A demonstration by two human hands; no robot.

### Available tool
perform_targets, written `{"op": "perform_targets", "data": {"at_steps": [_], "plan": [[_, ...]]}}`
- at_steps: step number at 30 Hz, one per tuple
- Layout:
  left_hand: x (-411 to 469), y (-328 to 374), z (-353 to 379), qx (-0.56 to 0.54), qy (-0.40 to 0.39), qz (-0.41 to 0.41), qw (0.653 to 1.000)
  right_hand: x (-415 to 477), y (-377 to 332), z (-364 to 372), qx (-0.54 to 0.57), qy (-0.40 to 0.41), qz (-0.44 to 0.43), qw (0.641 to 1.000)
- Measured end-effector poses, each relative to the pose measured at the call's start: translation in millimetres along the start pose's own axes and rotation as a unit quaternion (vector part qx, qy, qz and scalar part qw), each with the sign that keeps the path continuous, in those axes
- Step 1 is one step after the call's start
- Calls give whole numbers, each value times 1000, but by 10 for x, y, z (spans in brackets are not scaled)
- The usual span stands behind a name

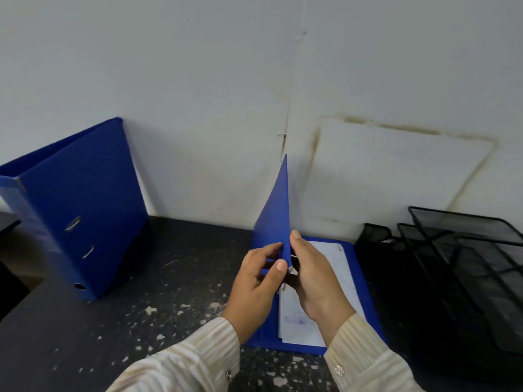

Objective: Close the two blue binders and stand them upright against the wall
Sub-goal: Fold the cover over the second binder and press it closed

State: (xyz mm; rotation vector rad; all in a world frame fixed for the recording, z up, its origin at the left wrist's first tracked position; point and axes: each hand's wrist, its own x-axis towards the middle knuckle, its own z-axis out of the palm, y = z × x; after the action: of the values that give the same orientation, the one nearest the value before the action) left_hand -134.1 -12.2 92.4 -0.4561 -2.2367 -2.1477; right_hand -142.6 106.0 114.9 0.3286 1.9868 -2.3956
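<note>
Both my hands are close together, and both pinch the same thing: the blue cover (273, 210) of the open binder (357, 278). My left hand (259, 274) holds the cover from its outer side. My right hand (311, 278) holds it from the inner side, with the thumb pointing up along it.

The open binder lies flat on the worktop (169, 278), just in front of the wall (198, 80). Its long side runs from me straight toward the wall. The cover stands almost straight up, with its thin edge turned to me and its tip pointing up the wall.

The fold of the binder sits under my left hand, so I think the cover has to tip over to my right-hand side. My right hand is right above that spot, so it will have to move out of the way as the cover comes down.

Inside the open binder lie white papers (331, 256), flat on the bottom half.

The other blue binder (85, 207) is shut and stands up against the wall, so that one looks done. I cannot see what is in it.

A black wire tray (458, 264) sits by the wall too. It is too dark to tell what it holds.
</note>
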Motion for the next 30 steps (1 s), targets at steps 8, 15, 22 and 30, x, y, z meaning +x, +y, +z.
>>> {"op": "perform_targets", "data": {"at_steps": [8,15,22,30], "plan": [[121,-603,455,217,-76,-66,971,23,-74,-802,29,108,-28,993],[262,-1129,312,330,-95,-270,899,93,220,-1404,-1,203,35,979],[253,-1386,91,178,-36,-374,910,93,450,-1557,-7,237,52,970],[146,-1440,-23,261,-16,-381,887,107,748,-1702,-41,264,105,958]]}}
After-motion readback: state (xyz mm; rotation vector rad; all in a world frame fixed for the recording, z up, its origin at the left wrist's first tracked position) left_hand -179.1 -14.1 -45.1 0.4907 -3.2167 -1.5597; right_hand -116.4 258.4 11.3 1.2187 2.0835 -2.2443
